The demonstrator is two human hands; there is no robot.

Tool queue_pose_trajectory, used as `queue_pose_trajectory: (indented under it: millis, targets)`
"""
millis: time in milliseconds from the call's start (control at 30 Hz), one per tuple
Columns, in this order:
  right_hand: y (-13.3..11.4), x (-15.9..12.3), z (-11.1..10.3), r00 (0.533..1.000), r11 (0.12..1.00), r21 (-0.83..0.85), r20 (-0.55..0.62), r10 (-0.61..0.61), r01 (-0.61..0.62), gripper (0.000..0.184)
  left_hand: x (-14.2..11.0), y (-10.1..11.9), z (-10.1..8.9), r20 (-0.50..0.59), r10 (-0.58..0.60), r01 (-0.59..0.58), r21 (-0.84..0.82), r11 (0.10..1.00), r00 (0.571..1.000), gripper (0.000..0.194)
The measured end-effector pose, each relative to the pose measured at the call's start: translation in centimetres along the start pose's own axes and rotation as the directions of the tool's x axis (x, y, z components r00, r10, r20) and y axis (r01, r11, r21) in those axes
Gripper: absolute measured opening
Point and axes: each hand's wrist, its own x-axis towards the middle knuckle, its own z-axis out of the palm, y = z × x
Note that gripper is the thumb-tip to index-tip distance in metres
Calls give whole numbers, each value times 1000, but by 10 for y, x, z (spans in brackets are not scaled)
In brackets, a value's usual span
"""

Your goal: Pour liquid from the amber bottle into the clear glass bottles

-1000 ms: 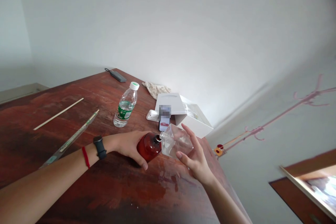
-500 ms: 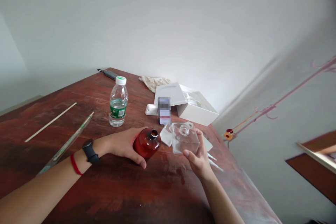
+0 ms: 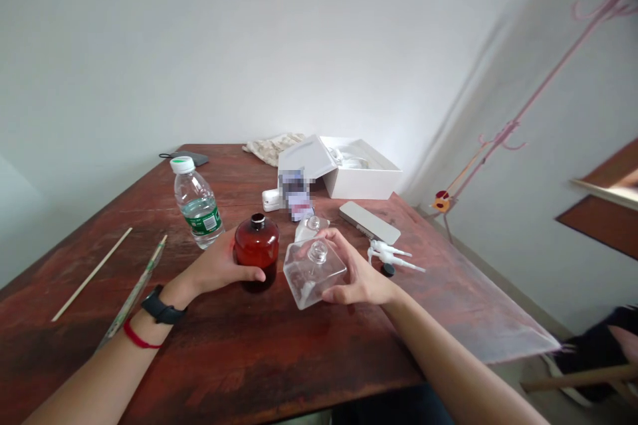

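Observation:
My left hand point(image 3: 219, 269) is wrapped round an amber bottle point(image 3: 257, 246) with an uncapped neck, held upright. In my right hand point(image 3: 351, 275) is a clear square bottle point(image 3: 312, 279), also uncapped and slightly tilted. The two bottles are close side by side but apart. Just behind the square one stands another clear bottle point(image 3: 313, 224), partly hidden by it. White pump heads point(image 3: 389, 254) and a small black cap point(image 3: 387, 270) lie on the table to the right of my right hand.
A water bottle point(image 3: 199, 206) stands left of the amber bottle. Wooden sticks point(image 3: 94, 272) lie at the left. Behind are a phone point(image 3: 299, 202), a white box point(image 3: 363, 182), a cloth point(image 3: 272, 148) and a grey flat case point(image 3: 369, 222). The brown table point(image 3: 224, 358) has plastic film point(image 3: 503, 335) at its right corner.
The view has shifted and levelled. The square bottle in my right hand has come nearer the amber bottle. The amber bottle is more upright, and the pump heads and grey case show more fully.

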Motion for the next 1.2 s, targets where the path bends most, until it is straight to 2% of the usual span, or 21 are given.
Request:
queue_pose_trajectory:
  millis: [200, 333, 500, 700, 967, 1200]
  targets:
    - [10, 5, 6, 992, 993, 84, 109, 70, -79, 77, 5, -3, -1, -203, -64, 44, -101, 994, 977, 66]
    - [17, 5, 8, 990, 997, -55, 124, 66, -60, 76, 6, -2, 3, -262, -96, 63, -133, 989, 960, 64]
    - [20, 5, 10, 997, 956, -294, 67, 32, -11, 80, 6, 1, 13, -354, -126, 59, -196, 979, 927, 64]
    - [22, 7, 14, 995, 891, -455, 91, 38, 8, 81, 6, 4, 23, -376, -169, 56, -294, 954, 911, 64]
    - [28, 5, 11, 996, 854, -520, 82, 43, 6, 90, 4, 1, 27, -393, -225, 43, -422, 906, 892, 64]
    - [28, 8, 8, 994, 815, -570, 93, -64, 106, 95, 4, -2, 32, -368, -252, 48, -482, 875, 895, 63]
